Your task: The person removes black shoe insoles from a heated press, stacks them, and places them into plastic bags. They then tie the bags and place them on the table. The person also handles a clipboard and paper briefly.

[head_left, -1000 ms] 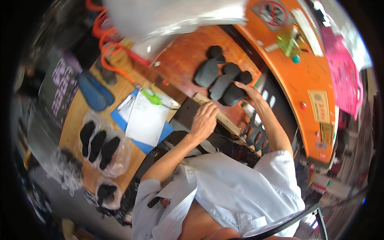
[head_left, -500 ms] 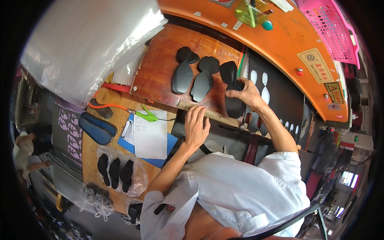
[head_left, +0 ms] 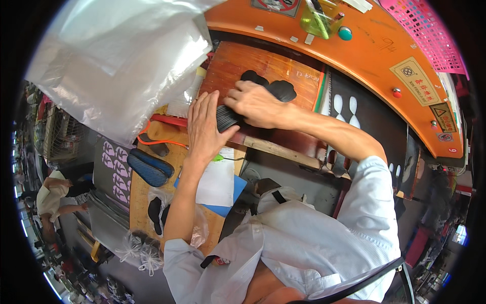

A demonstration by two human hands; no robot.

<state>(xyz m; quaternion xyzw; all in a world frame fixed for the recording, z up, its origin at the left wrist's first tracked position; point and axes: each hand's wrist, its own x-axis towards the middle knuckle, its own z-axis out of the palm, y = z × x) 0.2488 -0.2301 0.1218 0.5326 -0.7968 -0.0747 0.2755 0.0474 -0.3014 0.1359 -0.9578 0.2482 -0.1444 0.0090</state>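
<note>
Both my hands meet over a stack of black shoe-sole-shaped pieces (head_left: 227, 118) at the near left part of a reddish-brown wooden board (head_left: 235, 55). My left hand (head_left: 205, 124) cups the stack's left and near side, thumb pressed against it and fingers long. From the right, my right hand (head_left: 258, 105) grips the stack, its fingers curled over the far side. The stack's edges show as fine ridges between the hands. Beyond my right hand lie rounded ends of two other stacks, a left black stack (head_left: 252, 77) and a right black stack (head_left: 282, 91); their near parts are hidden.
An orange machine body (head_left: 374, 61) with buttons curves along the far right. Clear plastic sheeting (head_left: 126, 55) hangs at the left. White sole-shaped marks (head_left: 338, 104) show on the dark surface to the right. Papers (head_left: 215, 185) and blue soles (head_left: 150, 167) lie on the wooden table.
The rightmost stack has left its place on the board and is now between my hands at the left. My left hand has come up off the board's wooden front edge. The view has shifted slightly.
</note>
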